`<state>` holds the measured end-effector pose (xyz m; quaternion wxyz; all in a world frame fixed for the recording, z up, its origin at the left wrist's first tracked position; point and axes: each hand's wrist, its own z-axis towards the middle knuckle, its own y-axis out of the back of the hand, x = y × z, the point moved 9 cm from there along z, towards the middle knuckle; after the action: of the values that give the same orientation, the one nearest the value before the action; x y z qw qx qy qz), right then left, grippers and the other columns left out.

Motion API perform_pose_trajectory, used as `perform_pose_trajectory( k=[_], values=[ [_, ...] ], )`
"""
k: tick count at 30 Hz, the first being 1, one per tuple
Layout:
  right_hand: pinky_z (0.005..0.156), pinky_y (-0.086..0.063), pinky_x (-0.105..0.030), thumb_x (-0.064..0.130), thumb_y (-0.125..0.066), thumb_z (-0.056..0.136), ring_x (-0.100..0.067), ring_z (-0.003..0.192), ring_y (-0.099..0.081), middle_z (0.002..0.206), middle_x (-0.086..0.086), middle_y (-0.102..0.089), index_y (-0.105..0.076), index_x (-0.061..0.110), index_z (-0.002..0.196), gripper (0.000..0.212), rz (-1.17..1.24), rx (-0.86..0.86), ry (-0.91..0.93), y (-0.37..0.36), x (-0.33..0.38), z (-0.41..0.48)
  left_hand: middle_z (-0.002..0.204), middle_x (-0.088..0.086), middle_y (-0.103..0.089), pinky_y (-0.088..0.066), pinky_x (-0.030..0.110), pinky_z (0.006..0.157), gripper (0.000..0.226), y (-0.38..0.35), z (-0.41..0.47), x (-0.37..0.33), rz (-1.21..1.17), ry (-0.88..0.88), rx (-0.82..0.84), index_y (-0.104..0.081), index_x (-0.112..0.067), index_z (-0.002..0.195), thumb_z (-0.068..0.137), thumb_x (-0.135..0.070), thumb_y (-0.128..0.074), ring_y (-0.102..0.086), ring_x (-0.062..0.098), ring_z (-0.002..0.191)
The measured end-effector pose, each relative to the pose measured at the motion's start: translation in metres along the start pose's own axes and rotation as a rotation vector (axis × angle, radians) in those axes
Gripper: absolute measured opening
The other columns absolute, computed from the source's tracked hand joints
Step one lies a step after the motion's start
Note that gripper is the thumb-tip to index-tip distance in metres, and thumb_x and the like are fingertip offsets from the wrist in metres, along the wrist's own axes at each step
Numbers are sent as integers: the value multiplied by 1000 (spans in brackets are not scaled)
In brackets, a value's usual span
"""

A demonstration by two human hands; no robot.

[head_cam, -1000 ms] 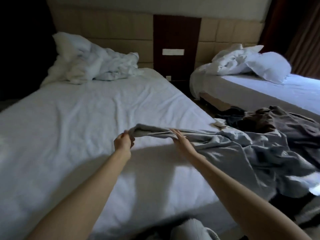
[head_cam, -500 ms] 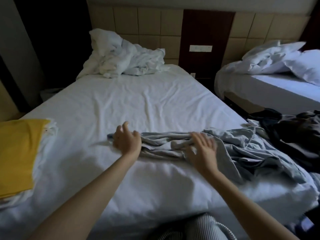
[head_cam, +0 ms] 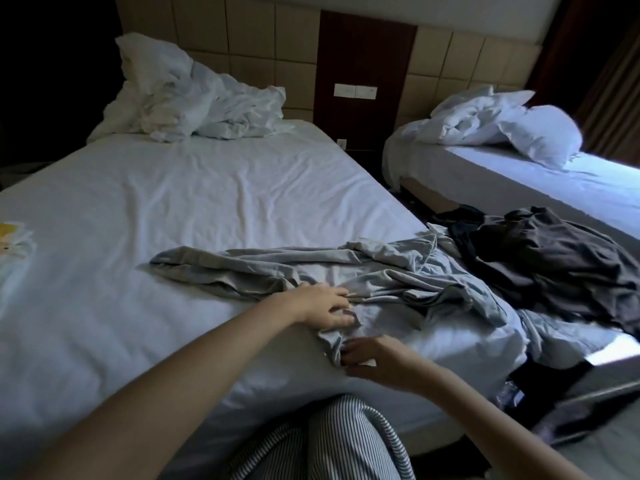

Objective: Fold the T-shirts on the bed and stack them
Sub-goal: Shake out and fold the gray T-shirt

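At the far left edge of the bed [head_cam: 145, 209] we have a folded yellow-and-white piece [head_cam: 10, 237], only partly in view — probably where the stack grows. To its right the grey T-shirt [head_cam: 263, 268] lies crumpled across the sheet near the foot of the bed, one end reaching left, the bulk bunched to the right and running into the paler blue-grey cloth [head_cam: 460, 289] beside it.

Our left hand [head_cam: 320, 304] rests on the shirt's near part, fingers loosely curled and touching a ridge of fabric; whether it pinches or only presses we cannot tell. Just to the right and nearer us, our right hand [head_cam: 375, 358] closes its fingertips on the edge that droops over the mattress side — a light pinch, as far as we can judge.

To do this step well, we should find a true hem or shoulder seam with each hand rather than a random fold, draw the two apart until the shirt lies flat, and lift it clear of the blue-grey cloth so that does not drag along. Further right, the dark garments [head_cam: 547, 258] wait, well apart from our hands.
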<state>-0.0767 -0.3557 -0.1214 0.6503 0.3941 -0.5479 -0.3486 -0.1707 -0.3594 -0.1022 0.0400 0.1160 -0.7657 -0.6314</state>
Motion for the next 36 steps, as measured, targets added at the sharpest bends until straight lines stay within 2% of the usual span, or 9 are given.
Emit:
perform_pose_trajectory(
  k=[4,8,12,17,22,25,27,32,36],
  values=[
    [76,-47,-17,53,-59,81,-2,88,-65,95,6,-73,-75,21,96,39,91,-92,-88,31,-14,-17,130,3,-49,-42,29,92,27,8,-16,-4,-110,-98,-120,-68,-10,99,89,-32,-57,-55,22,109],
    [91,-46,-42,53,-51,85,-25,109,-62,116,1,-67,-68,21,113,45,-293,-537,-66,89,-28,-23,79,3,-59,-38,17,66,25,-13,-34,-22,-400,-182,175,-69,-8,83,88,-31,-63,-52,4,68],
    [112,2,-46,54,-46,90,-27,144,-8,154,11,-21,-19,42,145,62,-388,-133,-675,74,-103,-35,68,-14,-61,-40,15,66,31,-24,-34,-14,-507,-24,307,-72,-14,91,94,-40,-55,-51,-3,63],
    [82,-38,-37,33,-45,82,-28,94,-62,91,-2,-69,-71,17,85,31,-355,-397,-482,86,-106,-59,81,5,-62,-38,23,67,25,24,17,-1,-551,69,-167,-69,-6,94,91,-30,-61,-52,11,74],
    [60,-37,-31,34,-52,90,-20,69,-59,67,1,-62,-66,10,72,33,-217,-397,-409,89,-103,-84,128,1,-56,-38,25,89,37,57,91,-33,-456,106,-390,-57,-19,121,86,-28,-63,-51,19,118],
    [52,-32,-22,30,-57,93,-4,53,-44,53,10,-46,-51,20,62,33,-82,-370,-461,90,-113,-89,154,3,-26,-25,41,111,72,49,141,-51,-245,156,-253,-27,-26,147,85,-42,-61,-25,24,139],
    [51,-31,-21,29,-56,93,-2,50,-41,52,10,-44,-46,24,62,33,-15,-412,-479,96,-118,-88,147,6,-38,-24,42,108,60,40,162,-53,-139,227,-190,-37,-26,143,88,-37,-57,-32,25,136],
    [70,-47,-35,26,-57,90,-24,79,-64,88,-3,-64,-65,16,93,13,82,-727,-597,120,-141,-98,114,11,-63,-40,34,87,25,52,148,-21,-233,337,-443,-64,-17,104,91,-9,-44,-56,31,107],
    [103,-23,-47,41,-65,83,-32,131,-31,144,-12,-35,-40,16,138,65,-112,-827,-953,128,-175,-119,114,19,-62,-44,37,80,20,67,84,76,-215,586,-556,-57,-8,107,93,-12,-44,-58,37,104]
  ],
)
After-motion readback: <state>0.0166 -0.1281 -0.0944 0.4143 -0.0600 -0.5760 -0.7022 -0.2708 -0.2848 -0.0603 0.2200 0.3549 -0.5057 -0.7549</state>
